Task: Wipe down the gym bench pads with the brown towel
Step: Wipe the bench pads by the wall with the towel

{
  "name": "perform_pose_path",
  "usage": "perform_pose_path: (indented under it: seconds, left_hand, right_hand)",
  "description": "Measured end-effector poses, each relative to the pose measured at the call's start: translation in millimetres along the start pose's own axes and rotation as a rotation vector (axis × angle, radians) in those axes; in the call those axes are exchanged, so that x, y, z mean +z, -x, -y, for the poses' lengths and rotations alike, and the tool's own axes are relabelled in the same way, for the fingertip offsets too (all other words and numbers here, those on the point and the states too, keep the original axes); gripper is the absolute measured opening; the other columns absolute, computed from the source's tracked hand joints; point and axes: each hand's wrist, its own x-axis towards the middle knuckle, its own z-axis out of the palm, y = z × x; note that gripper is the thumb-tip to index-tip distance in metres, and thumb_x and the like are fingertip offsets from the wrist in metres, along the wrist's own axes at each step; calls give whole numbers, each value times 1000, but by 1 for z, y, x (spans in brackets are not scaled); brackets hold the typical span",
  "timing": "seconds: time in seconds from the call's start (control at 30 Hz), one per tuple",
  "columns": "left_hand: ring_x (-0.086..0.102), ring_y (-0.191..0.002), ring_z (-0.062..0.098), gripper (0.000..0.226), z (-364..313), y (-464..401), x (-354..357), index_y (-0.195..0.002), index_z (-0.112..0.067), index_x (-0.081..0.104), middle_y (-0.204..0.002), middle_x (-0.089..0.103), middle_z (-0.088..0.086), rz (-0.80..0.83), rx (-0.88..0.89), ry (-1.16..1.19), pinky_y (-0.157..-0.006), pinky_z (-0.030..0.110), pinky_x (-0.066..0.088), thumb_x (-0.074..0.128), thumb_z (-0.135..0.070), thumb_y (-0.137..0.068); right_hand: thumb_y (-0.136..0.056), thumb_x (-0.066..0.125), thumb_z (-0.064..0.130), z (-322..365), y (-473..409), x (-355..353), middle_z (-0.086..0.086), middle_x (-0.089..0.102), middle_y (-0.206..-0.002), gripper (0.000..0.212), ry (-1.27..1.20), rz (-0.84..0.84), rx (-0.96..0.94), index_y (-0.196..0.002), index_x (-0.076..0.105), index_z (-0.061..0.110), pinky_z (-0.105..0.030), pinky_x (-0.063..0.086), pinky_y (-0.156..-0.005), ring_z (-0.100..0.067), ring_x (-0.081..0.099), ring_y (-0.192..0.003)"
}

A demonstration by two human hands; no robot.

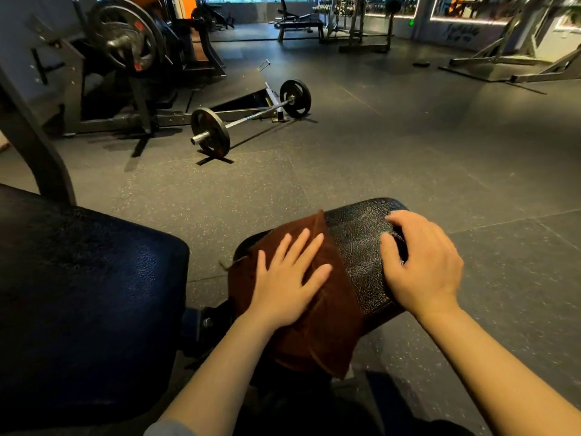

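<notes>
Our two bare forearms reach forward over a small cracked black pad [361, 247] on the gym floor. We press our left hand [289, 278] flat, fingers spread, on the brown towel [320, 325], which drapes the pad's left half and hangs off its near edge. Our right hand [424, 262] curls over the pad's bare right end, fingers hooked on the edge, seemingly to steady it; it holds no cloth. We judge the wiping is mid-course on this pad: its right half lies uncovered and shiny, though we cannot tell whether it is wiped. The larger blue bench pad [94, 278] to the left sits apart from both hands, apparently still to do. A loaded barbell [248, 116] rests beyond.
</notes>
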Motion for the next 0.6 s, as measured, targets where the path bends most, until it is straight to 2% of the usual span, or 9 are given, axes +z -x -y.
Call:
perform_pose_path:
  seconds: [0.1, 0.17, 0.23, 0.33, 0.47, 0.6]
  left_hand:
    - [-12, -150, 5, 67, 20, 12, -2, -139, -57, -7, -163, -7, -23, 6, -101, 23, -120, 53, -6, 4, -79, -76]
    - [-12, -150, 6, 67, 21, 9, -3, -144, -55, -4, -163, -7, -22, 8, -130, 35, -120, 54, -6, 9, -78, -83]
    - [-11, -151, 8, 59, 21, -3, -4, -151, -51, 2, -164, -6, -21, -1, -166, 40, -119, 56, -6, 19, -68, -97]
    - [-4, -152, 12, 57, 25, -32, -10, -154, -46, 6, -165, 1, -17, -6, -213, 49, -119, 59, -3, 23, -58, -101]
    - [28, -144, 21, 53, 22, -72, -17, -154, -44, 20, -154, 35, -4, -37, -209, -27, -116, 53, 14, 22, -57, -102]
    - [43, -133, 25, 50, 3, -88, -13, -147, -40, 36, -141, 50, 1, -95, -141, -57, -108, 45, 25, 24, -57, -102]
  right_hand:
    - [-88, 50, 43, -11, 2, 0, -1, 72, -110, 40, 106, 121, -337, -103, 73, 14, -43, 47, -99, -26, 65, -107]
    - [-88, 52, 44, -16, 4, -1, -4, 71, -113, 43, 124, 147, -450, -106, 74, 12, -45, 46, -101, -29, 64, -111]
    - [-88, 52, 43, -17, 6, 0, -7, 70, -117, 46, 115, 108, -462, -110, 74, 9, -44, 48, -99, -31, 64, -113]
    - [-89, 50, 41, -18, 8, 4, -8, 70, -119, 46, 80, 24, -448, -109, 75, 7, -41, 48, -99, -30, 64, -114]
    - [-89, 49, 40, -21, 8, 7, -6, 71, -115, 44, 44, -31, -442, -101, 77, 9, -40, 50, -97, -29, 65, -112]
    - [-85, 52, 40, -21, 9, 9, -5, 72, -114, 41, 57, -39, -434, -97, 78, 10, -39, 50, -96, -29, 66, -111]
